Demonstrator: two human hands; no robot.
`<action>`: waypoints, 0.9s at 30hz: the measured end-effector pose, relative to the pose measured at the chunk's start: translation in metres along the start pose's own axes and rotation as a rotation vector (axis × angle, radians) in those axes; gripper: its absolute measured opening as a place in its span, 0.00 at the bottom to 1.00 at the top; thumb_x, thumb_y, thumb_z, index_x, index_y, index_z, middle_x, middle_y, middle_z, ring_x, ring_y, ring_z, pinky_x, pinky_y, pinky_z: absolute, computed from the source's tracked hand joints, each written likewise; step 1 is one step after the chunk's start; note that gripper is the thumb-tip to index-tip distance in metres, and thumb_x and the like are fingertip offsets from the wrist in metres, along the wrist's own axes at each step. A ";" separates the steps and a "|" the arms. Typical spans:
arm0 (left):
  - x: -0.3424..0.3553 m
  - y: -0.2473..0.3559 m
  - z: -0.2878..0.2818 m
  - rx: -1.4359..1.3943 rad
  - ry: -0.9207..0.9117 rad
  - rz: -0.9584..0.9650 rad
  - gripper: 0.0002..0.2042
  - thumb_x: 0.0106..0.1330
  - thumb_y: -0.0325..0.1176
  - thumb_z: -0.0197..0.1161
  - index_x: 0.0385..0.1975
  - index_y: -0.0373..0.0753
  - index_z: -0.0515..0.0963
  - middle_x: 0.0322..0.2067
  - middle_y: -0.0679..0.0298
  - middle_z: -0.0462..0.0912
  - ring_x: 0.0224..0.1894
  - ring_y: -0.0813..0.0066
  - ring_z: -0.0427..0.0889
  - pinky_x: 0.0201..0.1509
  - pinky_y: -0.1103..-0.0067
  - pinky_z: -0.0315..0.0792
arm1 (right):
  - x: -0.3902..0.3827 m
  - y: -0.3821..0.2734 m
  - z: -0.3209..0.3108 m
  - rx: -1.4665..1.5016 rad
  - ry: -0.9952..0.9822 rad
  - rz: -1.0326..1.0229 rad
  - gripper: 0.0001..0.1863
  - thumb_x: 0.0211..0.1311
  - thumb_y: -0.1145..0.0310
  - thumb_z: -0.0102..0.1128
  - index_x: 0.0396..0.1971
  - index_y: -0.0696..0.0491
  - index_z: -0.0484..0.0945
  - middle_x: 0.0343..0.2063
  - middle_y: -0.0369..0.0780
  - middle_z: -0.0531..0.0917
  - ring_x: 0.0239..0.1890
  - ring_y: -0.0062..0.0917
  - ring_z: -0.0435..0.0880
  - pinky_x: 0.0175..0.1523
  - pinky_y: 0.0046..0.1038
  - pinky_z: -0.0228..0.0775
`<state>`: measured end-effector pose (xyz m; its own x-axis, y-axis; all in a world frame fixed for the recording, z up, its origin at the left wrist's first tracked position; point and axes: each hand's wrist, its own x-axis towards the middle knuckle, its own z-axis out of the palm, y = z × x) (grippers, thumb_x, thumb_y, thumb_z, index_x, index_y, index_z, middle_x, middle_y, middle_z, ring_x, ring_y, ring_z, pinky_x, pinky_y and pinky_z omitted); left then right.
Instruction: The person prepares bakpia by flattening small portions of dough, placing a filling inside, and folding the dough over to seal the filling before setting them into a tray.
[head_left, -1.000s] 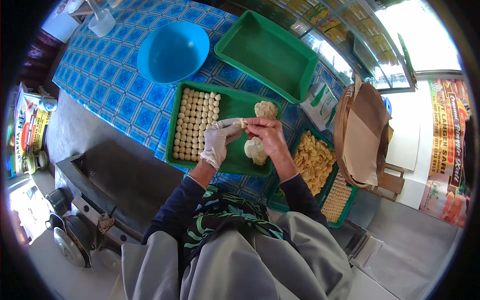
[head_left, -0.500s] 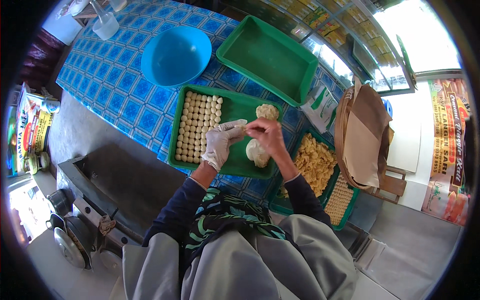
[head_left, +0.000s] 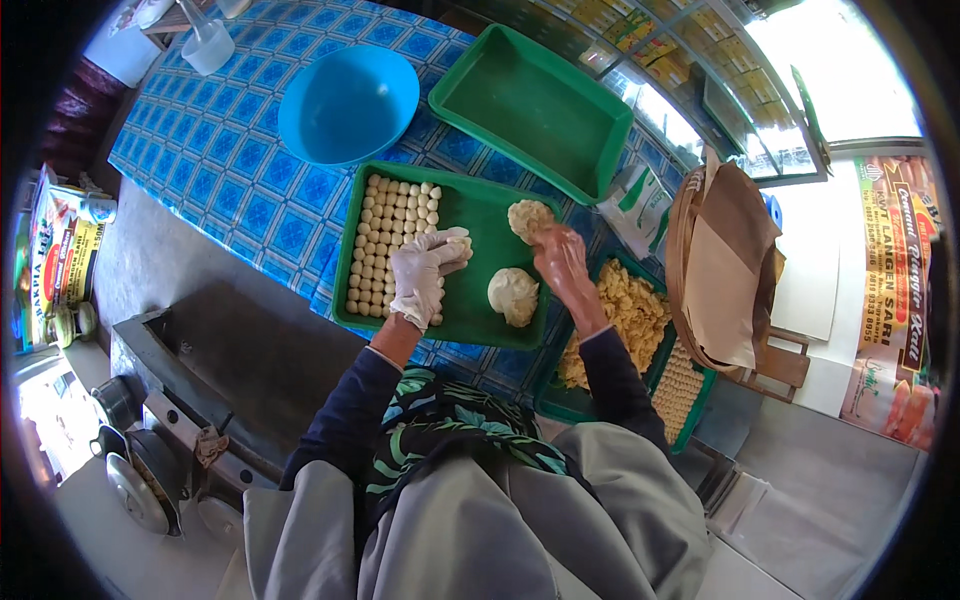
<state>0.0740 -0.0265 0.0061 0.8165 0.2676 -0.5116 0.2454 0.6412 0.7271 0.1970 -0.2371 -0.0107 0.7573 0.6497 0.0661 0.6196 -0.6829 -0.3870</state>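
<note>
centrally, left hand pinching dough, right hand over tray edge, grip unclear, open room between

A thin white glove is worn over the left grip, its material creased. Long navy sleeves are worn, trimmed at the ends with a thin pale edge. The front is covered by black cloth printed with a leafy green and bluish pattern; plain grey fabric is gathered below in broad folds.
</note>
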 end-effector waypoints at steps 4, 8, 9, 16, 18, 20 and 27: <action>0.002 -0.015 0.006 -0.018 -0.006 -0.044 0.11 0.62 0.24 0.60 0.43 0.30 0.78 0.38 0.58 0.83 0.38 0.73 0.82 0.45 0.80 0.78 | -0.024 -0.029 0.008 -0.003 -0.102 -0.020 0.05 0.42 0.76 0.59 0.22 0.57 0.82 0.25 0.48 0.81 0.31 0.44 0.81 0.36 0.41 0.74; -0.004 -0.019 0.014 -0.053 -0.011 -0.099 0.11 0.62 0.25 0.60 0.44 0.33 0.79 0.36 0.61 0.83 0.38 0.77 0.82 0.45 0.81 0.77 | -0.025 -0.035 0.002 0.122 -0.073 0.018 0.05 0.38 0.77 0.58 0.18 0.61 0.79 0.21 0.51 0.81 0.26 0.47 0.80 0.33 0.40 0.73; -0.003 -0.024 0.009 -0.054 -0.007 -0.123 0.11 0.62 0.25 0.60 0.44 0.34 0.79 0.36 0.62 0.83 0.38 0.77 0.82 0.45 0.82 0.76 | -0.024 -0.036 -0.004 0.210 -0.075 0.054 0.05 0.37 0.78 0.57 0.18 0.62 0.79 0.20 0.52 0.80 0.25 0.48 0.80 0.32 0.40 0.73; 0.000 -0.017 0.013 -0.020 -0.090 -0.107 0.11 0.64 0.27 0.60 0.45 0.34 0.79 0.38 0.65 0.83 0.38 0.80 0.81 0.45 0.84 0.75 | -0.008 -0.048 -0.067 1.238 -0.302 0.552 0.05 0.48 0.79 0.67 0.26 0.65 0.82 0.20 0.40 0.82 0.19 0.19 0.78 0.23 0.20 0.67; 0.001 -0.013 0.016 0.007 -0.114 -0.093 0.12 0.64 0.27 0.60 0.46 0.34 0.79 0.38 0.64 0.83 0.39 0.79 0.81 0.46 0.83 0.76 | -0.002 -0.054 -0.074 1.312 -0.221 0.499 0.09 0.48 0.79 0.67 0.30 0.66 0.81 0.23 0.41 0.83 0.21 0.20 0.79 0.24 0.21 0.69; 0.001 -0.013 0.019 0.016 -0.154 -0.095 0.12 0.64 0.27 0.60 0.46 0.33 0.78 0.39 0.63 0.83 0.39 0.78 0.81 0.47 0.82 0.76 | 0.000 -0.058 -0.070 1.343 -0.169 0.462 0.10 0.50 0.80 0.66 0.34 0.67 0.80 0.25 0.42 0.84 0.22 0.20 0.80 0.25 0.21 0.71; 0.003 -0.011 0.019 0.039 -0.167 -0.020 0.13 0.63 0.27 0.61 0.46 0.29 0.78 0.41 0.60 0.83 0.40 0.75 0.83 0.48 0.79 0.77 | 0.005 -0.055 -0.028 1.203 -0.171 0.474 0.09 0.54 0.78 0.65 0.37 0.62 0.81 0.28 0.40 0.84 0.26 0.20 0.82 0.28 0.22 0.76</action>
<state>0.0837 -0.0463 0.0051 0.8858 0.1301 -0.4455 0.2799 0.6159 0.7364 0.1724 -0.2062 0.0366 0.7592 0.5242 -0.3858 -0.3385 -0.1883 -0.9219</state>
